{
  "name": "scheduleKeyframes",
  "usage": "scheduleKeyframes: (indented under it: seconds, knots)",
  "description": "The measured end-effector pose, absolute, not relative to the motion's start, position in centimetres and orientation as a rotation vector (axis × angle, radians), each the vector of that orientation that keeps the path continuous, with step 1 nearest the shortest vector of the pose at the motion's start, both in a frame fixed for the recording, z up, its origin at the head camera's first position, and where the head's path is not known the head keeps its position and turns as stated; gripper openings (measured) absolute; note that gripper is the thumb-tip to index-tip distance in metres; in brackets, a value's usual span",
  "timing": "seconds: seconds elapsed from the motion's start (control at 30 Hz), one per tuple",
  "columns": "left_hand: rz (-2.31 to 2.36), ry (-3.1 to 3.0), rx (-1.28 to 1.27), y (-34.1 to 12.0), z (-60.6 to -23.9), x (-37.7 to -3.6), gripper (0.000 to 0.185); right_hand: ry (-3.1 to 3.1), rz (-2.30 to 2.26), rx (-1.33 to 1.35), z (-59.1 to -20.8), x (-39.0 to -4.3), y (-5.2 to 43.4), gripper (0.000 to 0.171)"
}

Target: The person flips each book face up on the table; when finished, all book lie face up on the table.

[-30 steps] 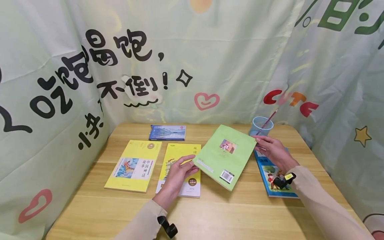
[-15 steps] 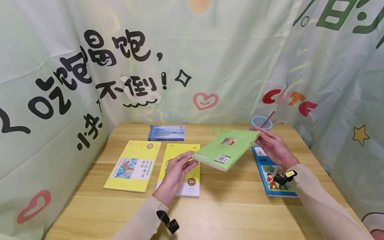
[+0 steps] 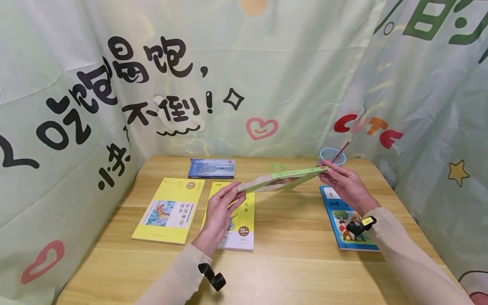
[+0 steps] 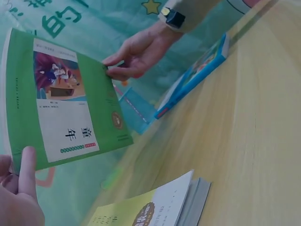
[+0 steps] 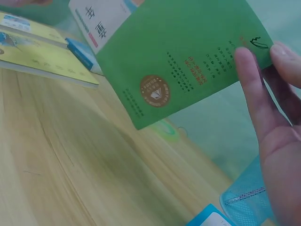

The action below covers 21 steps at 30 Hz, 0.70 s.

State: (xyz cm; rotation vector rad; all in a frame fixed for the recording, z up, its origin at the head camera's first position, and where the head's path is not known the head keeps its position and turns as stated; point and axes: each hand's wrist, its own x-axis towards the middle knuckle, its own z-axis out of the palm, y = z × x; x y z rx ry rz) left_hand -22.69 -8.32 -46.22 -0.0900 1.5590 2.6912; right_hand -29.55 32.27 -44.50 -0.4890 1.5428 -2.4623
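The green book has tipped further since the earlier frame, now nearly edge-on above the bench. The left hand pinches its 9 o'clock corner, the right hand its 3 o'clock corner. Bare bench lies beneath; yellow book at 8 o'clock, blue book at 4 o'clock

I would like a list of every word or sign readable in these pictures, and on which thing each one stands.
"童年": green book, held by left hand and right hand.
"中国神话故事": left yellow book.
"故事": middle yellow book, partly covered.
"CUTE", "不倒!": curtain.
Blue book, blue card, the green book's small print: unreadable.
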Motion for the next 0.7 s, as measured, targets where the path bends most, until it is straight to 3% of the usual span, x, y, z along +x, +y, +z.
scheduleKeyframes:
  seconds: [0.7]
  knots:
    - [2.669,1.710,-0.021,-7.90,-45.36,-22.77,0.027,1.923,-2.288,-0.184,-44.91,-29.28,32.01,0.052]
